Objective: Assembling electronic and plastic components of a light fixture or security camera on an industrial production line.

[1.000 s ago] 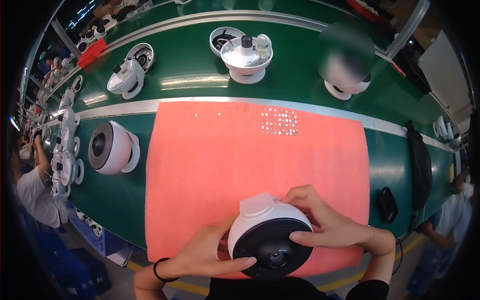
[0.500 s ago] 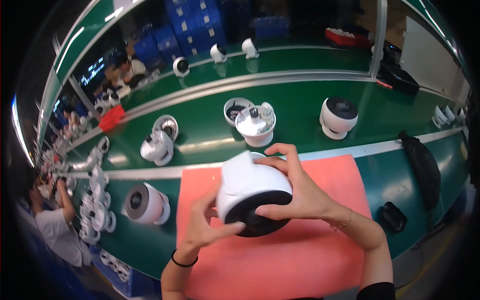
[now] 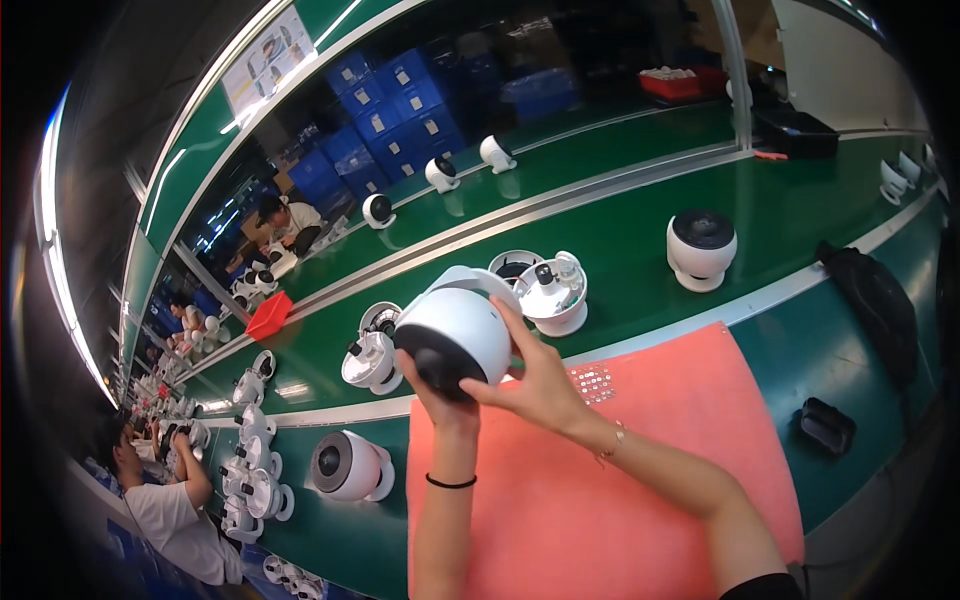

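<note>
My left hand [image 3: 440,405] holds a white, ball-shaped camera-like device [image 3: 468,325] from below, its fingers against the black front. The right hand [image 3: 540,378] grips the device's right side, with the thumb near the black face and the fingers behind the shell. A curved white bracket rises at its top. The device is tilted in the air above the far left edge of a pink mat [image 3: 620,490]. Behind it stand an opened white unit [image 3: 560,300] and a similar opened unit [image 3: 370,362].
A finished-looking white device [image 3: 352,466] stands left of the mat, another [image 3: 702,248] at the far right. Several white parts [image 3: 258,470] line the left. A patch of small silvery pieces [image 3: 592,383] lies on the mat. A black case [image 3: 826,425] sits right; a co-worker [image 3: 180,500] works at left.
The device has moved up and left, and its black face has turned further left. My left hand has shifted underneath it. The whole view has swung and tilted, baring the silvery pieces.
</note>
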Demonstrator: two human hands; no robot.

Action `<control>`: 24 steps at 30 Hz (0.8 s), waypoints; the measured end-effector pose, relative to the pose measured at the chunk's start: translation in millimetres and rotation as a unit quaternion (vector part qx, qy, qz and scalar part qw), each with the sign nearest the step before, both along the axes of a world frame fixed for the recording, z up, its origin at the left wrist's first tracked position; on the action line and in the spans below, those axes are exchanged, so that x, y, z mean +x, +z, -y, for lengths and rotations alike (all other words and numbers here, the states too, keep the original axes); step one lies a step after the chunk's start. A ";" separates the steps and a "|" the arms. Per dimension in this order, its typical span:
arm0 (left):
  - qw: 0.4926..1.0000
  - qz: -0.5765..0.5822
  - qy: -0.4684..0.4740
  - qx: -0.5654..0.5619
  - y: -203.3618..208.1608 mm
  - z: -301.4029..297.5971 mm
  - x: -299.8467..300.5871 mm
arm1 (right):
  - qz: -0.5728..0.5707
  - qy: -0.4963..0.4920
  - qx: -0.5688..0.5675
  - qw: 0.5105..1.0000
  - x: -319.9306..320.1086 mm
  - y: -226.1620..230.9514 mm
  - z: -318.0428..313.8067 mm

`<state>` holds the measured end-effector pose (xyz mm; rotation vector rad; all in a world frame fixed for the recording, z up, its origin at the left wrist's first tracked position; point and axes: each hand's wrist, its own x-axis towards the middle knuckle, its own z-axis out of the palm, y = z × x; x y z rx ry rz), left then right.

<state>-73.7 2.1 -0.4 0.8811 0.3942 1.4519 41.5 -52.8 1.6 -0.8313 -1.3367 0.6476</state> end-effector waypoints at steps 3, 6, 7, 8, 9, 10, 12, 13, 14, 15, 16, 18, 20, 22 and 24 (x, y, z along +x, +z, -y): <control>0.998 -0.020 -0.030 -0.044 -8.5 -29.4 -14.9 | 0.039 0.027 -0.072 0.996 3.9 -19.0 -29.9; 0.982 -0.115 -0.081 -0.126 -11.4 -58.2 -30.3 | 0.029 0.038 -0.165 0.985 37.7 -20.9 -16.9; 0.974 -0.147 -0.081 -0.155 -10.7 -68.5 -37.8 | 0.026 0.035 -0.185 0.982 48.6 -22.1 -12.7; 0.966 -0.182 -0.069 -0.170 -10.8 -78.9 -39.0 | -0.005 0.023 -0.181 0.983 64.2 -28.0 -14.3; 0.957 -0.217 -0.057 -0.182 -12.0 -87.8 -39.8 | -0.038 0.010 -0.175 0.984 76.4 -32.0 -16.9; 0.956 -0.226 -0.061 -0.179 -15.4 -94.7 -41.4 | -0.042 0.012 -0.177 0.983 83.0 -26.3 -15.3; 0.956 -0.209 -0.032 -0.205 -23.4 -101.4 -40.0 | -0.158 0.036 -0.139 0.977 97.5 -6.8 -6.2; 0.955 -0.188 -0.004 -0.229 -27.0 -103.8 -34.2 | -0.161 0.031 -0.141 0.976 104.5 1.1 -1.8; 0.956 -0.188 -0.004 -0.223 -29.3 -104.0 -32.3 | -0.166 0.025 -0.123 0.978 109.8 9.7 3.3; 0.955 -0.190 -0.011 -0.228 -36.6 -106.3 -23.6 | -0.170 0.015 -0.107 0.979 115.7 17.9 10.1; 0.965 -0.124 -0.062 -0.223 -46.3 -106.4 -11.1 | -0.166 -0.003 -0.096 0.981 120.4 29.3 21.5; 0.959 -0.050 -0.162 -0.227 -60.6 -95.3 16.8 | -0.160 -0.029 -0.086 0.983 131.2 40.0 33.8; 0.940 -0.052 -0.192 -0.277 -45.4 -69.3 45.4 | -0.152 -0.038 -0.057 0.986 125.4 55.2 38.4; 0.936 -0.081 -0.246 -0.239 -38.1 -48.0 95.9 | -0.155 -0.047 -0.053 0.985 126.0 57.7 43.3; 0.926 -0.052 -0.298 -0.228 -60.5 -74.0 120.6 | -0.165 -0.038 -0.030 0.985 115.0 60.7 40.0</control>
